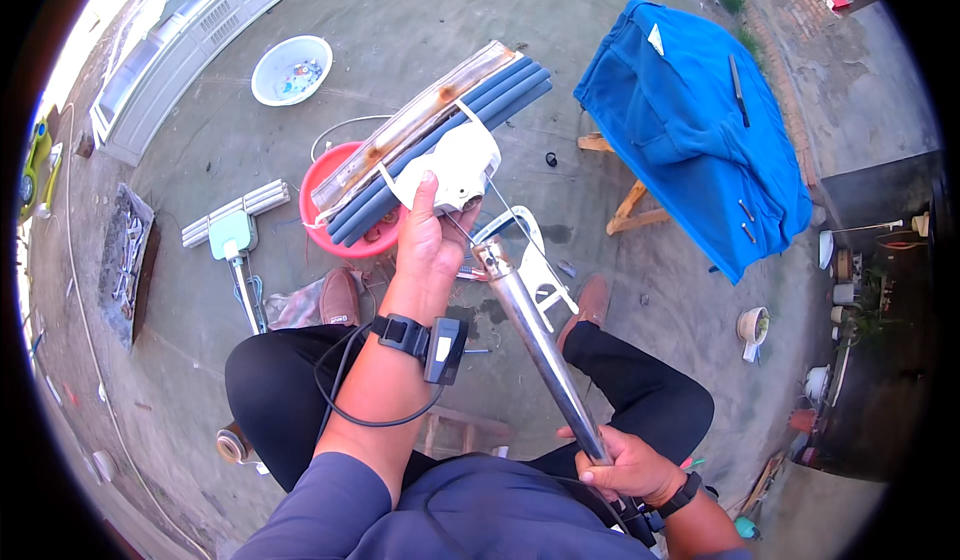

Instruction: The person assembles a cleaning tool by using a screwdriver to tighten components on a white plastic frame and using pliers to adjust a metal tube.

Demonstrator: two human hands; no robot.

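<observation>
My left hand [431,241] holds the white plastic head [454,166] of a mop from below, its thumb on the near side. The head carries blue-grey foam rollers [442,155] beside a stained metal strip [412,126], tilted up to the right. My right hand [630,462] is closed around the lower part of a shiny metal tube [544,354]. The tube's rusty upper end lies close to the head, and thin metal rods run between them. A white plastic frame [536,271] is beside the tube's upper end.
A pink basin [309,207] stands beneath the rollers. Another mop head [234,236] lies left, near a metal tray of tools [144,260]. A white basin [325,65] is farther off. At right, blue cloth [675,110] covers a wooden-legged stand [634,211]; a small pot [752,325] stands below.
</observation>
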